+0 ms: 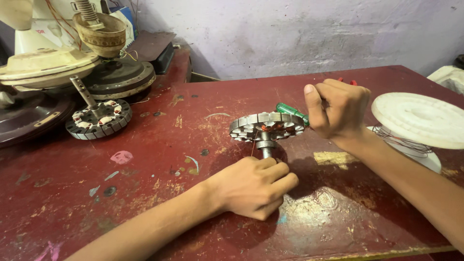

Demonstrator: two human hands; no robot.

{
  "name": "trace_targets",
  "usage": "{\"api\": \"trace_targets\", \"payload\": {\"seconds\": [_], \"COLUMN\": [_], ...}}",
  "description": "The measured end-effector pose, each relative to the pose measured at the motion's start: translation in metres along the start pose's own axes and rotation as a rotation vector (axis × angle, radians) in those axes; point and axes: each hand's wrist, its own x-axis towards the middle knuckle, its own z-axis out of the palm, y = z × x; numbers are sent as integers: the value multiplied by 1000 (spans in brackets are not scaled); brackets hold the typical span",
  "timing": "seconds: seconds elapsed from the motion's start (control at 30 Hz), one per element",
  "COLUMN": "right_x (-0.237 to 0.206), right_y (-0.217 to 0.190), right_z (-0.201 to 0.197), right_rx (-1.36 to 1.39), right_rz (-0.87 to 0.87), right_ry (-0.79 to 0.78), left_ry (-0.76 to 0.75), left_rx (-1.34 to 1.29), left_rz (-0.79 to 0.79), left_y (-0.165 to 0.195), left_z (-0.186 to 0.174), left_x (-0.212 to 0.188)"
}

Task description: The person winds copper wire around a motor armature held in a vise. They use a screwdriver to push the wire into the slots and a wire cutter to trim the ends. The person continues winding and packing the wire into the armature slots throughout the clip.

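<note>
A round metal fan stator [267, 126] with copper windings in its slots stands on its shaft above the worn red table [145, 193]. My left hand [253, 186] rests on the table and grips the shaft's lower end. My right hand [337, 107] is closed in a fist beside the stator's right edge, gripping a screwdriver with a green handle [290, 111] that lies over the stator's rim. A thin copper wire [252, 145] hangs down from the stator.
A second stator with a shaft [98, 118] lies at the left. Behind it are stacked fan motor housings [116, 79] and cream fan parts [43, 63]. A white plastic spool of fine wire [419, 123] stands at the right. The table's front edge runs along the bottom right.
</note>
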Motion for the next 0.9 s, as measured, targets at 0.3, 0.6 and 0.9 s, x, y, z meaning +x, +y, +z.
{"api": "trace_targets", "payload": {"seconds": [0.3, 0.6, 0.9], "right_x": [-2, -5, 3], "right_y": [-35, -72, -27], "right_z": [-8, -15, -9], "right_rx": [164, 295, 132], "right_rz": [-118, -229, -269], "right_ry": [13, -40, 74], "left_ry": [323, 243, 175], "left_rx": [-172, -195, -64], "left_rz": [-287, -432, -166], "left_y": [6, -1, 9], "left_z": [-2, -3, -6], "left_x": [-1, -5, -1]}}
